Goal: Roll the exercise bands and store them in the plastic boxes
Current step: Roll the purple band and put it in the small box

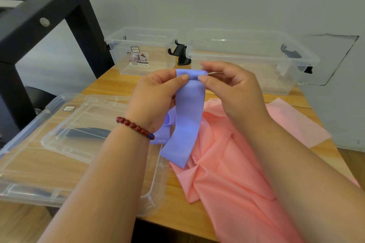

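A purple exercise band [186, 116] hangs in front of me over the wooden table [120, 83]. Its top end is folded over into a small roll. My left hand [158, 96] pinches the left side of that roll with thumb and fingers. My right hand [227, 87] pinches the right side. The band's free end dangles down to the table beside a crumpled pink band [233, 165]. Two clear plastic boxes stand open at the back: a small one [141, 51] to the left and a larger one [254, 61] to the right.
Two clear lids [65, 140] lie stacked on the table's left half, the top one with a dark handle. A black metal frame [59, 6] rises at the far left. A grey wall closes off the back, and the table's edge runs along the right.
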